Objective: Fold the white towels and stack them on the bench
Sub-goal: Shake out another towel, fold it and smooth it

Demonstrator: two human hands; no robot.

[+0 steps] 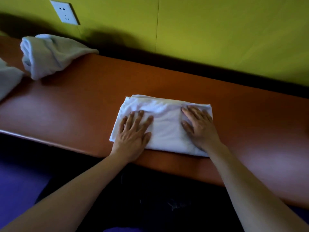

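Yellow-green wall [217,39] panels rise behind a long, glossy orange worktop [83,101] that runs from the far left to the near right. One white wall socket [64,12] sits high on the wall at the left.

Near the middle of the worktop, close to its front edge, lies a folded white towel [164,124], a neat rectangle with a few soft creases along its far side. Both hands rest on it, palms down. The left hand [133,131] lies flat on the towel's left part, fingers spread and straight, its grip around nothing. The right hand [199,127] lies flat on the towel's right part, fingers straight and pointing left and away, also gripping nothing. Bare forearms reach in from the bottom corners.

Well apart, at the far left of the worktop, an unfolded white towel [48,54] lies in a loose, rumpled heap just below the socket. Another pale cloth [8,81] shows partly at the left edge, cut off by the frame.
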